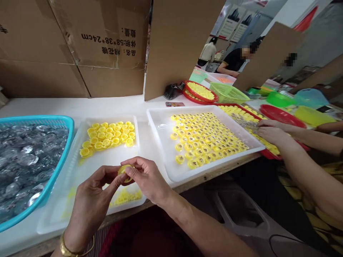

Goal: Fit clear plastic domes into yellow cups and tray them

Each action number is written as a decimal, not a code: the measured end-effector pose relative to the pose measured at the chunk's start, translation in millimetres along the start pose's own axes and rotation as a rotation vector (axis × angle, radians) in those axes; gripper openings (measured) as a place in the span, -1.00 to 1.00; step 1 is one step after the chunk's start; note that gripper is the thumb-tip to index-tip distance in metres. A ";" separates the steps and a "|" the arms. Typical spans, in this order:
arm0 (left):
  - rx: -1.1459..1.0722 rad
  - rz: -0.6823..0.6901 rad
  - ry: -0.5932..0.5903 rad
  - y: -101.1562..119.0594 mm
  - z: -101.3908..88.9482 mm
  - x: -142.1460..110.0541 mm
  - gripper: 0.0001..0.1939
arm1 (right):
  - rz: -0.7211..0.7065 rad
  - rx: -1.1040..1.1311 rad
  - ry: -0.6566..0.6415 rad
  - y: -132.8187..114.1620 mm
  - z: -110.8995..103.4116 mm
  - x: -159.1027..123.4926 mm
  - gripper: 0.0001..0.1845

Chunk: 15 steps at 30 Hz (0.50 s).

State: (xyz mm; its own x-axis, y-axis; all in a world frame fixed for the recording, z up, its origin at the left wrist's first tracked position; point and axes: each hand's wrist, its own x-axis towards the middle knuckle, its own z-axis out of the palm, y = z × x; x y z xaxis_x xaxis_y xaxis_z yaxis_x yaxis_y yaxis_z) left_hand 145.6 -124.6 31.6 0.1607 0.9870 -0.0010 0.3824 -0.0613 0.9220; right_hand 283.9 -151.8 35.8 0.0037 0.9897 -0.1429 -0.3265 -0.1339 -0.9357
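Observation:
Both hands meet over the front of a shallow white tray [66, 178]. My left hand [92, 194] is closed, pinching a small round yellow plastic piece [123, 171] between thumb and fingers. From the other side, my right hand [150, 178] grips the same piece with its thumb pressed on top, so much of it is covered. Several yellow cup-shaped pieces [109, 135] are clustered at the tray's back, and small yellow bits [127, 196] lie in its front right corner. Left of it stands a blue basket [71, 132] full of clear plastic domes [28, 157].
A larger white tray [160, 142] on the right holds rows of yellow pieces with dark centres [206, 139]. Beyond it, a co-worker's hands [273, 132] are over a red tray [270, 153]. Cardboard [107, 82] walls the table's back. Red round trays [199, 101] and a green basket [227, 93] stand behind.

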 end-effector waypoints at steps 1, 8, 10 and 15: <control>-0.022 -0.017 -0.033 0.1 2.0 -0.3 -0.59 | 0.003 -0.019 -0.002 -2.3 -2.3 -1.0 -0.66; -0.059 -0.031 -0.119 -12.2 -9.9 2.0 -0.52 | -0.112 -0.688 0.396 -44.4 -97.9 26.9 -0.69; -0.003 -0.062 -0.071 -18.0 -18.4 3.6 -0.54 | -0.011 -1.013 0.425 -49.2 -135.0 42.7 -0.75; -0.008 -0.061 -0.022 -22.9 -37.6 6.4 -0.59 | 0.112 -1.268 0.380 -36.8 -174.7 71.8 -0.88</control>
State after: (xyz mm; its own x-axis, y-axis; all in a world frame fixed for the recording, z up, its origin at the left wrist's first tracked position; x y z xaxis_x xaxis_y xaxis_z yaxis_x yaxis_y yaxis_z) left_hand 103.7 -111.3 25.0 0.1575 0.9853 -0.0657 0.3849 0.0000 0.9229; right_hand 461.3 -84.6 3.6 0.3647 0.9227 -0.1249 0.7585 -0.3722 -0.5349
